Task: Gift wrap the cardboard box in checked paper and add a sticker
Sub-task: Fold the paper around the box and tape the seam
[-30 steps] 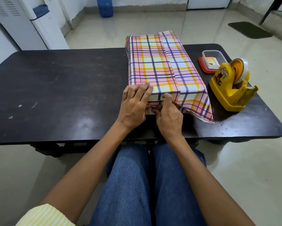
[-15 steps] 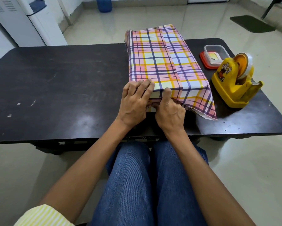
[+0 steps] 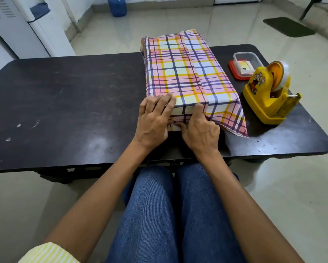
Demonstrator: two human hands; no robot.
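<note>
**Person in blue jeans and a striped sleeve**

The legs are covered by blue denim jeans (image 3: 168, 215) with a fine diagonal weave. The forearms (image 3: 102, 186) are bare, as are the left hand (image 3: 153, 120) and right hand (image 3: 199, 130). A sleeve (image 3: 45, 253) with narrow pale yellow and white stripes shows on the left arm, at the bottom edge of the view.

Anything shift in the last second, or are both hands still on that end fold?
No visible change. The left hand still presses the checked paper along the near top edge; the right hand stays on the end fold below. The loose right flap, tape dispenser and small container sit as before.
</note>
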